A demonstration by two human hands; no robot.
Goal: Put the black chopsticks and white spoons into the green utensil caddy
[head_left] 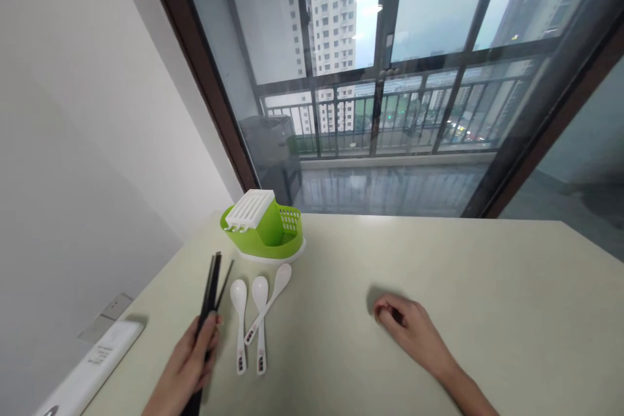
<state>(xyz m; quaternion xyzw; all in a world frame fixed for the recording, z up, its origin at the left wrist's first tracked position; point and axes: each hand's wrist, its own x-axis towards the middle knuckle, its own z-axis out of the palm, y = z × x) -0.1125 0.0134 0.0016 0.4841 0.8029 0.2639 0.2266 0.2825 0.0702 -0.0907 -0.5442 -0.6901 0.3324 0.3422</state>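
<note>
Beyond a pale cream table a wide glass door with a dark frame looks onto a railed balcony and tall apartment blocks. At the table's far left corner stands a green cutlery drainer on a white base, with a white slotted insert over its left half and an open basket section on its right. Near this side of the drainer lie three white ceramic spoons, bowls toward the drainer: two roughly parallel, the third slanting across so that its handle touches or overlaps the middle one. Just left of the spoons, the left hand is closed around a bundle of black chopsticks, fingers wrapped about their lower part, tips pointing toward the drainer and fanning slightly apart. The right hand rests on the table well to the right, holding nothing, its fingers curled loosely inward with the knuckles on the surface. On the white wall at the left, low down, sit a wall socket and a long white device, its kind not clear.
</note>
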